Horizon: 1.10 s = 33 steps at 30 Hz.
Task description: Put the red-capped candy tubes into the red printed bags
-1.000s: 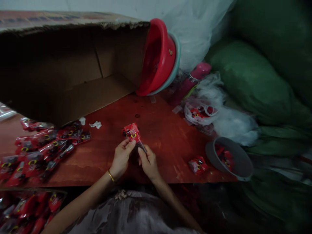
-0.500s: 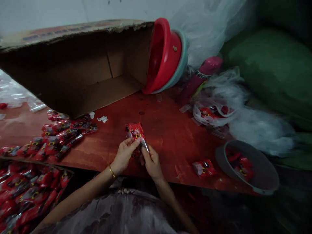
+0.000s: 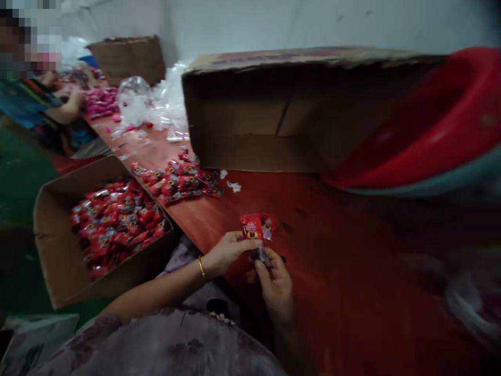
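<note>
My left hand (image 3: 229, 253), with a gold bangle at the wrist, is closed on a small red printed packet (image 3: 251, 225) and holds it upright above the table. My right hand (image 3: 276, 284) pinches the packet's clear lower end between thumb and fingers. Just behind the held packet shows another red and clear packet (image 3: 269, 228); whether it is held too I cannot tell. To the left, a pile of similar red packets (image 3: 188, 183) lies on the tabletop.
Left of me stands an open carton (image 3: 55, 219) of red packets. A cardboard box (image 3: 235, 115) lies on its side at the back of the red table (image 3: 332, 235). A red basin (image 3: 450, 120) leans at right. Another person's arm (image 3: 70, 107) is far left.
The view has swung left, bringing the full carton and another person into sight. Both hands stay on the red packet, and its clear end is now pinched lower in my right fingers.
</note>
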{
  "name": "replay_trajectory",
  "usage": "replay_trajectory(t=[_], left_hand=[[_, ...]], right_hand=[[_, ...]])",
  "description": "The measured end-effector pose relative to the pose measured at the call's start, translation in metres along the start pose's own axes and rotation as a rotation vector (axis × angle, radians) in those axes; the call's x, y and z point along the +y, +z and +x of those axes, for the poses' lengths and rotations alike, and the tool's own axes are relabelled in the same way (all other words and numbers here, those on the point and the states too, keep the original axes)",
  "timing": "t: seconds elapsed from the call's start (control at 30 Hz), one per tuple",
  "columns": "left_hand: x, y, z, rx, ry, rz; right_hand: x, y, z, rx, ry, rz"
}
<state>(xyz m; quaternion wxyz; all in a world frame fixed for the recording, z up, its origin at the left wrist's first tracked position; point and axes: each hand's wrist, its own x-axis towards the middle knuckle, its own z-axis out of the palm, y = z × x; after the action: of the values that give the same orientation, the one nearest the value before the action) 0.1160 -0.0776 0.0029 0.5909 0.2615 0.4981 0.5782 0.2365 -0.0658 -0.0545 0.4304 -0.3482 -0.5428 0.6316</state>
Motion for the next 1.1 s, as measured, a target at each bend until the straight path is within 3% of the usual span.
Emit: replay_trajectory(t=[0.3,0.47,0.6,0.67,0.73,0.8,0.87,0.9,0.97,1.07,1.1], left_hand=[[0.002,-0.058,-0.037,0.122,-0.086,-0.284],[0.016,-0.11,-0.051,0.188,-0.106,-0.402],[0.027,-0.162,-0.071,0.302,-0.066,-0.373],[0.033,-0.197,-0.092,0.41,-0.071,-0.225],[0.039,-0.24,-0.117,0.594,-0.056,0.113],[0.046,-0.283,-0.14,0.835,-0.017,0.545],[0.055,-0.314,-0.15,1.046,0.067,0.961],[0.061,-0.323,-0.148,1.084,0.133,1.12],[0.079,-0.329,-0.124,1.004,0.286,1.336],[0.113,-0.318,-0.052,0.742,0.484,1.474],[0.125,-0.314,-0.023,0.724,0.515,1.507]], right_hand=[[0.012,0.053,0.015,0.0,-0.043,-0.209],[0.016,0.103,0.026,-0.146,-0.228,-0.427],[0.018,0.145,0.043,-0.302,-0.539,-0.63],[0.016,0.158,0.065,-0.277,-0.713,-0.783],[0.013,0.162,0.096,-0.185,-0.818,-0.922],[0.014,0.159,0.13,-0.133,-0.833,-1.031],[0.017,0.154,0.16,-0.165,-0.781,-1.137],[0.02,0.152,0.172,-0.2,-0.749,-1.178],[0.027,0.15,0.189,-0.277,-0.699,-1.234],[0.036,0.155,0.201,-0.342,-0.685,-1.268],[0.038,0.158,0.204,-0.346,-0.693,-1.269]])
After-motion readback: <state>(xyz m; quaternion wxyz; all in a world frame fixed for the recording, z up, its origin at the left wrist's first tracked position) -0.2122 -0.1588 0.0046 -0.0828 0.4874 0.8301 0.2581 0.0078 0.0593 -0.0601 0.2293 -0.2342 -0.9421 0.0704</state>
